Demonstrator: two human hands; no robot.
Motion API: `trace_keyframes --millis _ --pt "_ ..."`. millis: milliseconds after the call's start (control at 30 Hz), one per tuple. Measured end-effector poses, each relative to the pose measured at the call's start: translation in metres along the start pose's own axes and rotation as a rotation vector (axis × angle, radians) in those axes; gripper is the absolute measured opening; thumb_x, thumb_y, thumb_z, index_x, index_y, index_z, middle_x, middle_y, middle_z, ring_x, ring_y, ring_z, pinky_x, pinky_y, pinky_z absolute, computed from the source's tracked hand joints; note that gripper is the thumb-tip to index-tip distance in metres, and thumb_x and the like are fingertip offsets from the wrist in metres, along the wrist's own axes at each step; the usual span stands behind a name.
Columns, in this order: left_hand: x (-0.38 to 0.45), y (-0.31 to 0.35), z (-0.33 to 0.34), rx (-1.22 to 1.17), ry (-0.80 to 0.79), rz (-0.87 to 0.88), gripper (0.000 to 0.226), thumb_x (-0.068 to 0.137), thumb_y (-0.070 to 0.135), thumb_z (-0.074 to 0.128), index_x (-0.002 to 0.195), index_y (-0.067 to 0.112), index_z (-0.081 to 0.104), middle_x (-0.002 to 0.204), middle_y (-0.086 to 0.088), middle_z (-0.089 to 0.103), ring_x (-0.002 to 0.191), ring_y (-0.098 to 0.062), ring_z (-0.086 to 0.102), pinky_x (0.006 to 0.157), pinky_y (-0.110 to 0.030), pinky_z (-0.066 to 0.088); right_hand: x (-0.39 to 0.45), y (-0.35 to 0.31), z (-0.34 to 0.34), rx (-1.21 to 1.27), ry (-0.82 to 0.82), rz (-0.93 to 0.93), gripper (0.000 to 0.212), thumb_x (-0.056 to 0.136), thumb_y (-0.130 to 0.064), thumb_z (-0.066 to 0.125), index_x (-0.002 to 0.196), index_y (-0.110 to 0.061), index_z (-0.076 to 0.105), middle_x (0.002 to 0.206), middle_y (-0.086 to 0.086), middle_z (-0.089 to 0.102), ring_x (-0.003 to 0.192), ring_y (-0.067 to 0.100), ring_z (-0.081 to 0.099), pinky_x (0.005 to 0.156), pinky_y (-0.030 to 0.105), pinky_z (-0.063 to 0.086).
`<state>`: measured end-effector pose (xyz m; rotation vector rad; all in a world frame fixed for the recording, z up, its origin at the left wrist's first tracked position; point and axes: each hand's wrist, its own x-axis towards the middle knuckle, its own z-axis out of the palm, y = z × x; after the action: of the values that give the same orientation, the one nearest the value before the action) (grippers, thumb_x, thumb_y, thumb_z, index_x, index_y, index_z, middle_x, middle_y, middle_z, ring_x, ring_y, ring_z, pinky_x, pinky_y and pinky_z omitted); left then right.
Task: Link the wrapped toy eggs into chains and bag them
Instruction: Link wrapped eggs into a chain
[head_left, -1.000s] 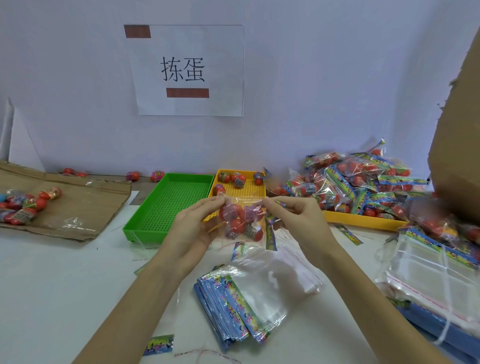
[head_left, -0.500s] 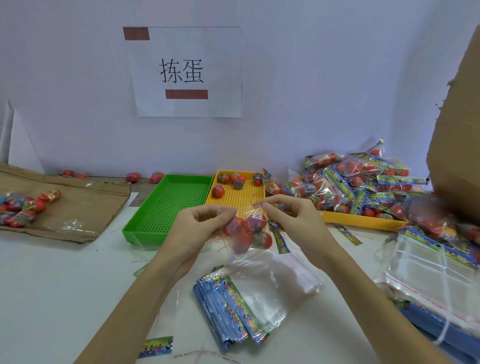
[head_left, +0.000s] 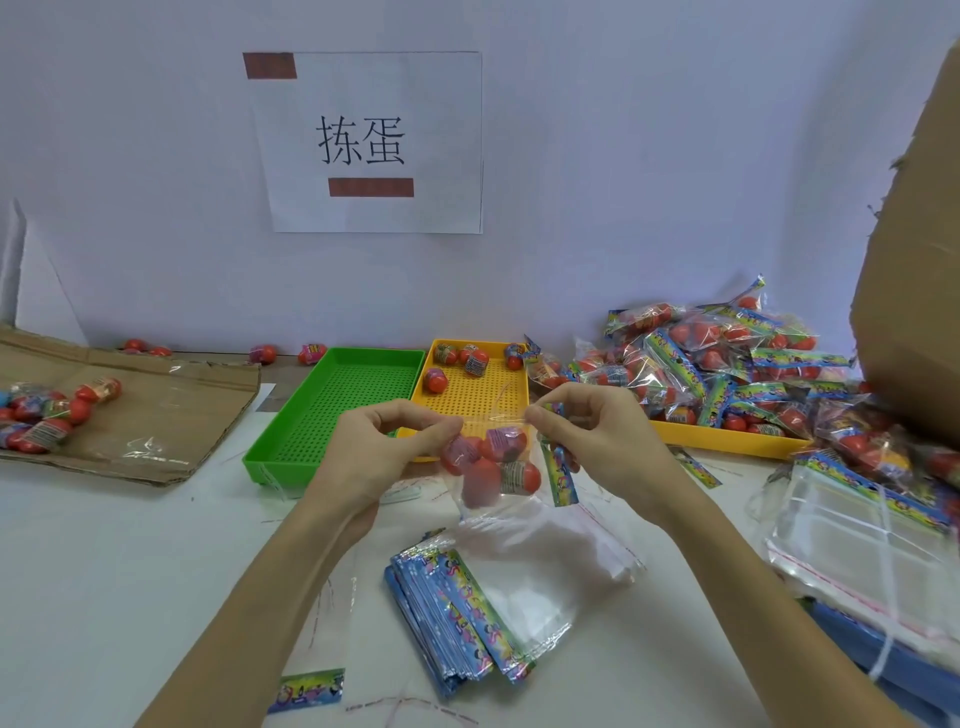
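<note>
Here, egg labels (head_left: 513, 475) too blurry to read; wall sign (head_left: 371, 141) says 拣蛋. Left hand (head_left: 371, 457) & right hand (head_left: 592, 441) pinch clear bag (head_left: 493, 467) top, eggs inside, held above table nr yellow tray (head_left: 478, 400).

Both forearms bare, no sleeves; left hand (head_left: 379, 457) & right hand (head_left: 597, 436) ungloved.

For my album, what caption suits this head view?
Both hands hold a clear bag of toy eggs above the table.
</note>
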<state>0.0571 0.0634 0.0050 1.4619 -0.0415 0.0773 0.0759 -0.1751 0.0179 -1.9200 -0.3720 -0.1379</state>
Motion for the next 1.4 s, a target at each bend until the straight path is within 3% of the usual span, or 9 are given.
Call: trace_keyframes --millis 267,367,500,667,800,1000,1167,1267,1400 --pt "-0.004 -0.002 -0.007 0.165 -0.274 -0.121 0.029 0.071 0.017 0.091 0.096 0.006 0.082 0.090 -0.016 0.076 0.081 -0.017 0.069 0.075 -0.022 0.056 0.000 0.002 -0.005 0.019 -0.082 0.014 0.026 0.102 -0.034 0.060 0.089 -0.023 0.080 0.074 -0.005 0.071 0.070 0.009 0.063 0.066 0.017 0.049" --pt "-0.003 -0.002 -0.007 0.208 -0.255 -0.118 0.024 0.072 0.015 0.092 0.093 0.006 0.083 0.090 -0.018 0.077 0.079 -0.017 0.070 0.072 -0.021 0.057 0.001 0.003 -0.002 -0.030 -0.042 -0.014 0.028 0.102 -0.035 0.059 0.088 -0.025 0.080 0.083 0.015 0.071 0.081 0.030 0.063 0.071 0.035 0.052" --pt "-0.002 -0.001 -0.010 0.198 -0.244 -0.150 0.025 0.072 0.016 0.090 0.093 0.006 0.083 0.090 -0.018 0.078 0.078 -0.017 0.072 0.073 -0.021 0.058 0.000 0.004 0.003 -0.138 0.023 -0.088 0.026 0.102 -0.032 0.060 0.088 -0.023 0.080 0.060 0.005 0.056 0.052 0.010 0.040 0.052 0.021 0.033" --pt "-0.002 -0.002 -0.011 0.234 -0.258 -0.142 0.017 0.079 0.013 0.086 0.093 0.005 0.084 0.092 -0.022 0.078 0.077 -0.018 0.072 0.074 -0.021 0.059 0.000 0.004 0.002 -0.158 0.015 -0.114 0.026 0.102 -0.031 0.060 0.090 -0.020 0.080 0.055 -0.003 0.054 0.051 0.008 0.042 0.052 0.021 0.035" --pt "0.000 -0.002 -0.010 0.188 -0.167 -0.095 0.014 0.078 0.007 0.087 0.091 0.001 0.083 0.088 -0.024 0.077 0.073 -0.017 0.073 0.068 -0.020 0.059 0.000 0.003 0.000 -0.136 0.034 -0.082 0.026 0.102 -0.032 0.060 0.092 -0.018 0.081 0.084 0.018 0.070 0.084 0.034 0.064 0.078 0.049 0.051" --pt "0.004 -0.006 -0.008 -0.047 0.032 -0.081 0.025 0.067 0.008 0.085 0.089 -0.003 0.080 0.086 -0.019 0.078 0.073 -0.017 0.074 0.067 -0.022 0.062 0.001 0.005 0.009 0.154 0.070 0.047 0.041 0.100 -0.045 0.056 0.099 -0.010 0.076 0.090 0.020 0.071 0.078 0.029 0.065 0.070 0.038 0.052" --pt "0.009 -0.011 -0.005 -0.380 0.131 -0.098 0.025 0.070 0.007 0.079 0.093 -0.002 0.075 0.084 -0.010 0.075 0.074 -0.015 0.074 0.071 -0.020 0.062 0.001 0.000 0.020 0.411 0.045 0.190 0.051 0.092 -0.057 0.057 0.115 -0.013 0.069 0.103 0.007 0.078 0.098 0.021 0.075 0.086 0.029 0.061" --pt "0.008 -0.012 0.003 -0.432 0.096 -0.092 0.027 0.074 0.008 0.077 0.098 -0.003 0.072 0.090 -0.012 0.073 0.077 -0.014 0.074 0.076 -0.021 0.062 -0.006 -0.004 0.033 0.457 -0.084 0.208 0.047 0.095 -0.048 0.064 0.119 -0.008 0.068 0.103 0.010 0.079 0.096 0.024 0.077 0.082 0.028 0.062" --pt "0.006 -0.013 0.006 -0.412 0.039 -0.125 0.021 0.080 0.004 0.076 0.100 -0.004 0.071 0.109 -0.027 0.074 0.098 -0.029 0.076 0.088 -0.031 0.063 -0.010 -0.006 0.040 0.508 0.080 0.170 0.029 0.095 -0.031 0.071 0.106 -0.004 0.074 0.097 0.013 0.078 0.088 0.027 0.078 0.078 0.030 0.063"
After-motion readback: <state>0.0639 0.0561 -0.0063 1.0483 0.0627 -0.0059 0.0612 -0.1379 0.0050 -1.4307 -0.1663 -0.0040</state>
